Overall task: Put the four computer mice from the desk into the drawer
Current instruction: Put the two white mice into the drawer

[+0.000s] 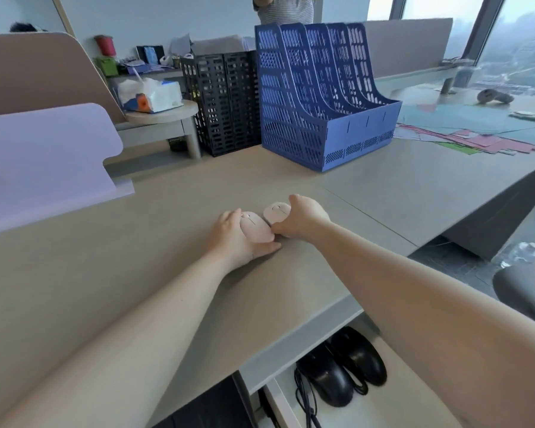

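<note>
Two pale pink mice lie side by side on the grey desk [136, 273]. My left hand [233, 239] wraps around the left pink mouse [255, 228], thumb under its near edge. My right hand [303, 217] grips the right pink mouse [277, 211] from its right side. Both mice still touch the desk top. Below the desk's front edge the white drawer [283, 393] stands open. Inside it lie two black wired mice, one to the left [328, 378] and one to the right [360, 356], with their cables coiled beside them.
A blue file rack [322, 97] and a black mesh rack [226, 100] stand at the back of the desk. A lilac divider [44, 156] rises on the left. Coloured papers [476, 134] lie far right. A person stands behind the racks. A dark chair [525, 282] sits at right.
</note>
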The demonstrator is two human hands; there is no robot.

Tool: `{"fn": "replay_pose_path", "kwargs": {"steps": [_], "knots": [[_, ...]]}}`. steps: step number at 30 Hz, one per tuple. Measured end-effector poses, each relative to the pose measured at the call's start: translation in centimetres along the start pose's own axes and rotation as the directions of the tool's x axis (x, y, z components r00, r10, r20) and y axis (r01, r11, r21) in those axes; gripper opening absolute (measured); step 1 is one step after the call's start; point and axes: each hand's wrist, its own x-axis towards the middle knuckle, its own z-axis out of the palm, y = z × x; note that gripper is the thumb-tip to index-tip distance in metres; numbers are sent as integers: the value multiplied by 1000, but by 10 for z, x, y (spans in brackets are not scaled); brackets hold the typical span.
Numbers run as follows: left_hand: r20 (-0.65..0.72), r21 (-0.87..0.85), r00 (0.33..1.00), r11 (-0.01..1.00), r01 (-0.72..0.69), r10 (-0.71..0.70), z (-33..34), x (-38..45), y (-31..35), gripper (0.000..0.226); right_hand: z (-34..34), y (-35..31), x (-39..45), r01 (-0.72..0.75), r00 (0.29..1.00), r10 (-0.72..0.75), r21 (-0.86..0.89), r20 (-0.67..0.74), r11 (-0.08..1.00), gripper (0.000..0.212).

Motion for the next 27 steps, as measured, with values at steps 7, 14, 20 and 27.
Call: {"fn": "replay_pose_path", "kwargs": {"steps": [7, 14, 20, 27], "knots": [[20, 110, 999, 993, -48, 46, 9, -60, 34, 118, -16, 38, -57, -26, 998, 31, 88, -50, 996, 30], [97, 208, 987, 967, -148, 130, 29, -129, 67, 114, -57, 69, -121, -7, 999, 7, -9, 42, 1000, 73], [-10, 145, 975, 965, -219, 223, 70, -185, 83, 115, -62, 100, -167, -52, 983, 81, -176, 164, 983, 60], [144, 181, 985, 976, -121, 96, 127, -228, 79, 120, -34, 161, -201, -200, 905, 255, -188, 341, 962, 57]]}}
